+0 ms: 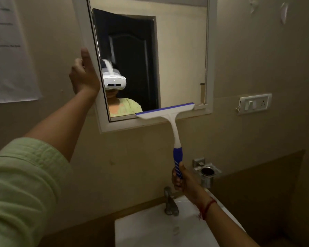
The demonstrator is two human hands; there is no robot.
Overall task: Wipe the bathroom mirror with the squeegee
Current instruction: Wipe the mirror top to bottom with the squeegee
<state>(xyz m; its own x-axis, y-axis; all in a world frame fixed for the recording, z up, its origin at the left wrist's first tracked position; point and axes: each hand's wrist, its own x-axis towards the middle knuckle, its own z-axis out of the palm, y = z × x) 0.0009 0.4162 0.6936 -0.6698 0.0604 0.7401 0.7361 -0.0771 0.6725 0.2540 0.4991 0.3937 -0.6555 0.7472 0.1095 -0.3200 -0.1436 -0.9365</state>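
Observation:
The bathroom mirror point(182, 59) hangs on the beige wall in a white frame. A white squeegee point(168, 114) with a blue blade edge lies across the mirror's bottom right edge, tilted up to the right. Its blue and white handle runs down to my right hand point(182, 180), which grips the handle's end. My left hand point(85, 75) is raised on the mirror frame's left side, thumb up along the frame and fingers curled behind its edge. The glass reflects a dark door and a person wearing a white headset.
A white sink point(150, 234) with a metal tap point(170, 202) sits below my right hand. A metal cup holder point(206, 172) is fixed to the wall beside that hand. A switch plate point(254, 104) is right of the mirror, and a paper sheet point(9, 50) hangs at left.

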